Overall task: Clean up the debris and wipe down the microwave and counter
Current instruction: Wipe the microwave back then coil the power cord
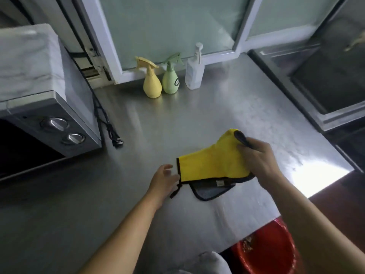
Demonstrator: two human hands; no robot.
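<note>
Your right hand (258, 161) grips the yellow cloth (211, 165) mid-counter (158, 125); left hand (165, 179), fingers relaxed apart, touches its bound edge.

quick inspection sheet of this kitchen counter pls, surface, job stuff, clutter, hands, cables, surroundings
surface: steel counter, no debris seen on it; glare at its right edge.
job's things: yellow cloth with dark trim, partly folded on the counter; microwave at left, two knobs on its front.
clutter: yellow spray bottle, green spray bottle and white pump bottle standing at the back by the window.
hands: left hand open, fingertips at the cloth's left edge; right hand grips the cloth's raised right end.
cables: black cord runs down beside the microwave, its plug lying loose on the counter.
surroundings: frosted window behind; sink at right; red bin below the counter edge holding some brown scraps.
</note>
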